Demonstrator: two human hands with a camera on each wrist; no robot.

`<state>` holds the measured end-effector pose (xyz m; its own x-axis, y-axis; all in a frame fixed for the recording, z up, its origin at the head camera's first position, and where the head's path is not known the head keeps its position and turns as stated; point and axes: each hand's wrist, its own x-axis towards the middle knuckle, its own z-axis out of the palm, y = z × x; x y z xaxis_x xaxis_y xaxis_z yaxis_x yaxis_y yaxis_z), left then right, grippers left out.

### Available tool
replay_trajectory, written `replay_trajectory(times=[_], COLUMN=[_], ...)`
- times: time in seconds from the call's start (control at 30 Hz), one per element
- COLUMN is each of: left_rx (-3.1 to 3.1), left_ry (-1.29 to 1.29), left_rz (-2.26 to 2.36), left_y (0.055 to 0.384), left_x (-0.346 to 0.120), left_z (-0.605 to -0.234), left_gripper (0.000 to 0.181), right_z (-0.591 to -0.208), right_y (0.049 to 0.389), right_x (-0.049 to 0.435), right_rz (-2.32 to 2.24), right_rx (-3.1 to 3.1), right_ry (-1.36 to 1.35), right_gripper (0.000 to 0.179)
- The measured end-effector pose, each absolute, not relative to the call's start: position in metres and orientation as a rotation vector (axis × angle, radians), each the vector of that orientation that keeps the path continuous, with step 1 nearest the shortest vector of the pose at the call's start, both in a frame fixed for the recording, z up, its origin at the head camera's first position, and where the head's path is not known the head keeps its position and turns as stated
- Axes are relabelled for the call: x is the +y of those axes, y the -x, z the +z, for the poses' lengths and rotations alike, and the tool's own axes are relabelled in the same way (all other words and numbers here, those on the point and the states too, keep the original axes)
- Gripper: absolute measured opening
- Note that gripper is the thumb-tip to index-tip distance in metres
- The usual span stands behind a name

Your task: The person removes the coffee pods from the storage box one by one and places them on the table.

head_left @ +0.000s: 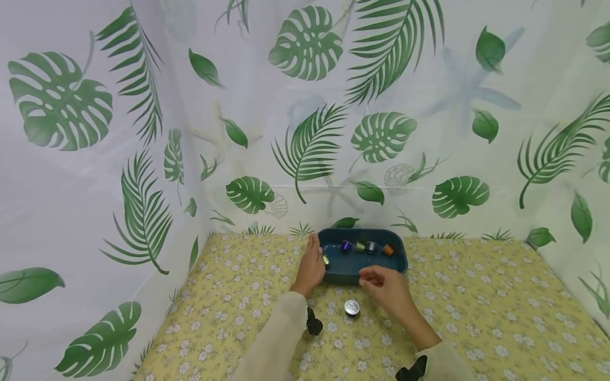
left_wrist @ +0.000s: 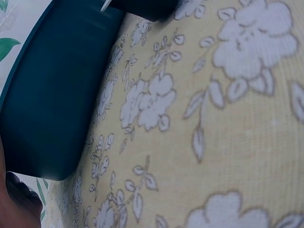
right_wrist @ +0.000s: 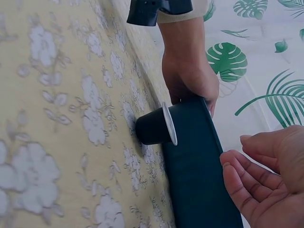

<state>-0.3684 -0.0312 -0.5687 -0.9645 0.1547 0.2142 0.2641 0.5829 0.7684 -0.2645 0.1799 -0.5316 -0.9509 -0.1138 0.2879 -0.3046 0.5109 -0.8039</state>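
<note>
A dark blue-green tray [head_left: 343, 278] stands near the back wall. My left hand [head_left: 311, 267] lies against its left end, fingers extended along the outside. Over the front rim, towards the right, hovers my right hand [head_left: 388, 288]; its fingers are loosely bent and the right wrist view shows nothing between them. Inside the tray lie several coffee capsules: a purple one [head_left: 346, 246], a green one [head_left: 359, 246], a grey one [head_left: 370, 247], an orange one [head_left: 388, 250] and a pale green one [head_left: 326, 261]. A dark coffee capsule [right_wrist: 154, 127] with a silver lid rests on the tablecloth before the tray.
A yellow flowered tablecloth [head_left: 476, 317] covers the table. White sheeting [head_left: 305, 159] printed with green leaves rises behind the tray and on both sides. Black wrist devices [head_left: 313, 321] sit at both cuffs.
</note>
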Motion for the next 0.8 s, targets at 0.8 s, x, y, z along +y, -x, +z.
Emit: replay_trajectory(times=[0.8], left_rx=[-2.675], left_ry=[0.393], left_rz=[-1.281], left_y=[0.372], left_x=[-0.033], left_z=[-0.574], left_gripper=[0.054], right_z=[-0.53], right_y=[0.295], right_x=[0.161], right_rz=[1.276], right_rx=[-2.525], right_ry=[-0.375], right_gripper=[0.013])
